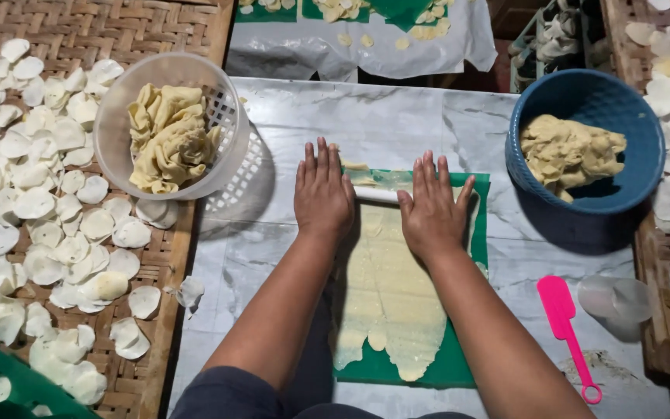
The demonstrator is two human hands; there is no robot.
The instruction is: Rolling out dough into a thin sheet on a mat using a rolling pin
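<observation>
My left hand (322, 194) and my right hand (430, 208) lie flat, fingers spread, on a white rolling pin (376, 195) that shows between them. Under the pin a long sheet of pale yellow dough (388, 299) stretches toward me over a green mat (436, 368) on the marble table (288, 109). The sheet's near end is ragged. A bit of dough (362, 177) pokes out beyond the pin.
A white perforated basket (230, 167) with folded dough strips stands at left. A blue bowl (630, 194) with a dough lump sits at right. A pink scraper (564, 318) and a clear cup (610, 299) lie nearby. Several white dough rounds (40, 194) cover the woven tray.
</observation>
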